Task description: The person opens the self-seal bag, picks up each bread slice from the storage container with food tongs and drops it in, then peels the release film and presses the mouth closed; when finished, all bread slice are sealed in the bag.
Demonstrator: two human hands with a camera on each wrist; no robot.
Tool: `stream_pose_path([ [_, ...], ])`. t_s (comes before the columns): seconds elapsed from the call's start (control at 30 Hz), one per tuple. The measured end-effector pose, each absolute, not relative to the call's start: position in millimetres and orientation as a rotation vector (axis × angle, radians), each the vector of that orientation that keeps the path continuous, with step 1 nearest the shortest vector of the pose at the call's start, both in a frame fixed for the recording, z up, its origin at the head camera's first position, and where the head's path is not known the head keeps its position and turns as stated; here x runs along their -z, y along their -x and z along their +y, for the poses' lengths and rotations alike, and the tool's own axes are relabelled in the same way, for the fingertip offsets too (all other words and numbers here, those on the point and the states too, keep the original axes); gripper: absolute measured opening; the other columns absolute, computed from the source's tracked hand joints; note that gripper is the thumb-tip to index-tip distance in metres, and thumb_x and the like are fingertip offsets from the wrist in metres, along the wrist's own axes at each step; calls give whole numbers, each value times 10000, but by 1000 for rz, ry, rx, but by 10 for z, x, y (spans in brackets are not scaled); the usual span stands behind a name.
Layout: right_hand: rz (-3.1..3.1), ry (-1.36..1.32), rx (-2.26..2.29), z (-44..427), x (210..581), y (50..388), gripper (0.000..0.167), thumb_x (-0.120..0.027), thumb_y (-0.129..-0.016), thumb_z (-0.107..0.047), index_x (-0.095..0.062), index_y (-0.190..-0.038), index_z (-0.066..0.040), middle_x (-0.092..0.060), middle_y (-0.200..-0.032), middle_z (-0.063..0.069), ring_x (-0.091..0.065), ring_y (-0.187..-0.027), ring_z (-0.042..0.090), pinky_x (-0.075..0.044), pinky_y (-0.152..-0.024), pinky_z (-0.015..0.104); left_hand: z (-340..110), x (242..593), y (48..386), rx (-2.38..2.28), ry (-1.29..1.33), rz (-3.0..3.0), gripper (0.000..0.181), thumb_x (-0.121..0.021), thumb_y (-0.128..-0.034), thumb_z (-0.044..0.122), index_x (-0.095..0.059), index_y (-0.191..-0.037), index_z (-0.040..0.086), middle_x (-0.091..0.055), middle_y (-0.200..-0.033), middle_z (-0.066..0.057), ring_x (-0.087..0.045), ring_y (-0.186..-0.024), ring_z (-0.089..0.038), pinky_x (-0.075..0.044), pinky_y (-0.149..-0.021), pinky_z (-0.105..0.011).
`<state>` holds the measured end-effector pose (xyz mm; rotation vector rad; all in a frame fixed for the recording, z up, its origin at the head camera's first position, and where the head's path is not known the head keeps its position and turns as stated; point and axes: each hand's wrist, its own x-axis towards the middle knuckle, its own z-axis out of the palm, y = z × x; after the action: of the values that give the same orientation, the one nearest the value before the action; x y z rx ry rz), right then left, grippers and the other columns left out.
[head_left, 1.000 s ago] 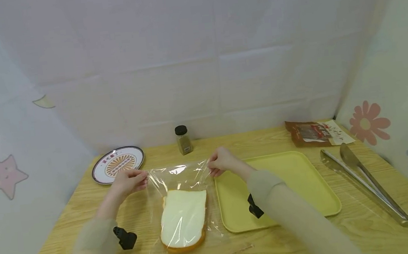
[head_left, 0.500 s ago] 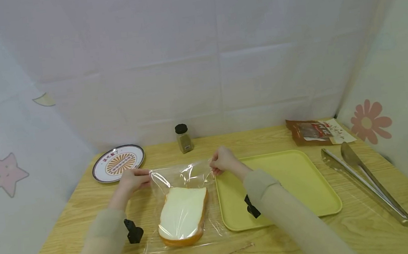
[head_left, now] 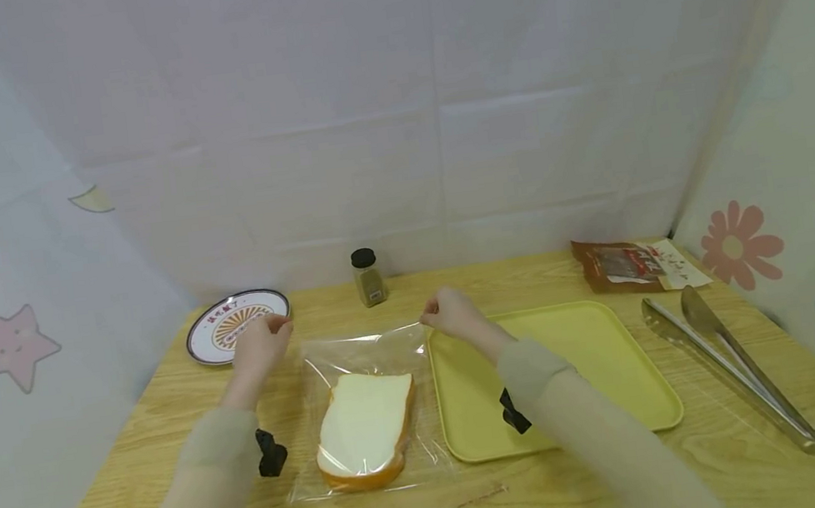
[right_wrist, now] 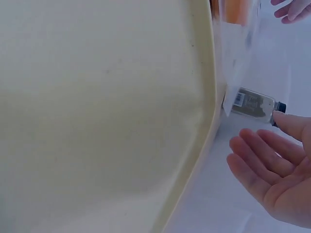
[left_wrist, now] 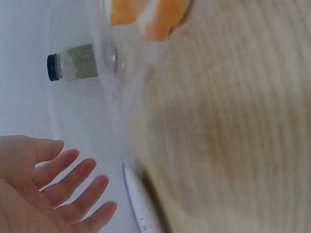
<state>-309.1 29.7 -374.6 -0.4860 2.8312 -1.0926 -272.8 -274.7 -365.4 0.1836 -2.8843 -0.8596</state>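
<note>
A clear plastic bag (head_left: 366,355) lies flat on the wooden table with a thick slice of bread (head_left: 363,427) inside. The bread has a white face and an orange-brown crust. My left hand (head_left: 260,348) is raised just beyond the bag's top left corner, near the plate. In the left wrist view its fingers (left_wrist: 75,182) are spread loosely and hold nothing. Close to the bag's top right corner is my right hand (head_left: 454,316), over the far left corner of the yellow tray. The right wrist view shows its fingers (right_wrist: 260,158) relaxed, with nothing between them.
The yellow tray (head_left: 565,378) sits right of the bag. A patterned plate (head_left: 225,342) stands at the back left, and a black-capped spice jar (head_left: 368,279) at the back. Metal tongs (head_left: 738,371) and a brown food packet (head_left: 638,264) lie on the right.
Both hands held the bag's top corners before; now they have let go and lifted slightly away. The bag's top edge has settled onto the table.
</note>
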Motion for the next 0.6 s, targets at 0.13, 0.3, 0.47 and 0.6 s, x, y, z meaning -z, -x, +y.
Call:
stream_pose_path([
  [0.13, 2893, 524, 1019, 412, 3621, 3032, 331, -577, -943, -199, -611, -1178, 31, -652, -1140, 180, -632, -1020, 293, -555, -862, 369, -2665, 3480, 2715, 625, -184, -2935, 392, -415, -994, 295, -577, -1252, 49, -582, -1264, -209, -563, -1102, -421, -499, -747, -538],
  [0.3, 3051, 625, 851, 630, 3491, 2939, 467, -520, -975, -268, -474, -1337, 22, -589, -1262, 202, -644, -1002, 322, -536, -915, 415, -2588, 3295, 2639, 351, -91, -2873, 387, -430, -999, 315, -563, -1260, 63, -603, -1208, -240, -581, -1016, -476, -494, -739, -620],
  [0.47, 3272, 681, 650, 902, 3472, 2830, 538, -527, -969, -312, -405, -1381, 14, -467, -1381, 236, -456, -1265, 402, -369, -1069, 562, -2476, 3191, 2492, 218, -20, -2743, 483, -389, -1009, 404, -418, -1403, 126, -478, -1378, -213, -407, -1242, -482, -235, -1021, -735],
  [0.6, 3313, 628, 622, 1071, 3500, 2732, 592, -508, -971, -368, -305, -1451, -88, -341, -1466, 229, -300, -1359, 435, -228, -1079, 686, -2345, 3173, 2376, 229, 20, -2691, 553, -366, -998, 469, -297, -1466, 182, -330, -1480, -213, -268, -1342, -473, -153, -1037, -759],
])
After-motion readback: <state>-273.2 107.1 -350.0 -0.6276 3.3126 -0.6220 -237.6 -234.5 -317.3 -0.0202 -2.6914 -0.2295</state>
